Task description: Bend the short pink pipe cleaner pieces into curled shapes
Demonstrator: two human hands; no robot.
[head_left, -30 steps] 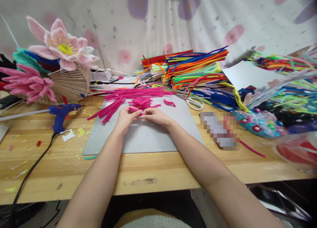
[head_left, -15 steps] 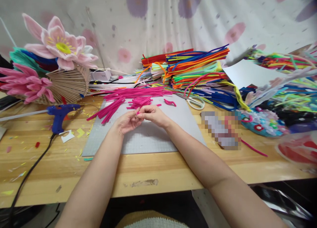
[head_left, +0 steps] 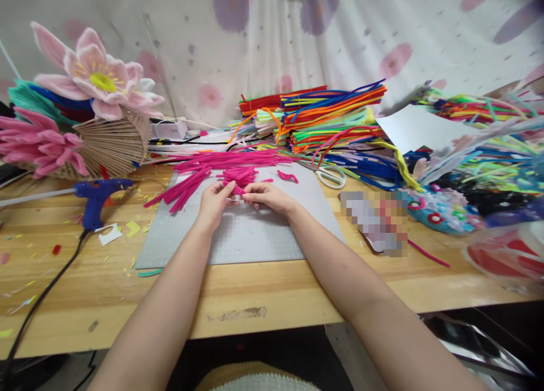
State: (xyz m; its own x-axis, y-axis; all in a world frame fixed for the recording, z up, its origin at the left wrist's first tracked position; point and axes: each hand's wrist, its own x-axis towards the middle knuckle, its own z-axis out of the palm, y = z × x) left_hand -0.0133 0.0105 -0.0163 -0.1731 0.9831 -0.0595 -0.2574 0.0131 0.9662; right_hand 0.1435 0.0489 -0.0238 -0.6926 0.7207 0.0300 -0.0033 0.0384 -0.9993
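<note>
While the left hand [head_left: 213, 204] and right hand [head_left: 271, 198] pinch a short magenta strip [head_left: 238, 191] over a gray mat [head_left: 255, 241], loose magenta pieces [head_left: 240, 174] just beyond could scatter if knuckles catch them, and a slackened pinch might drop the strip.

We're looking out from the wearer's own head here, one camera taking in the whole scene, facing forward and tipped down over the table [head_left: 238, 289]! In from the bottom edge come the arms [head_left: 335, 260], so near the lens that they loom large. Farther off, close to mid-view, there's the left hand [head_left: 213, 204] and the right hand [head_left: 270, 197], seen from behind and above. Up top, the curtain [head_left: 272, 34] fills the background; at the foot, a strip of clothing [head_left: 263, 382]. And it's wide, reaching left past the glue gun [head_left: 97, 201]!
</note>
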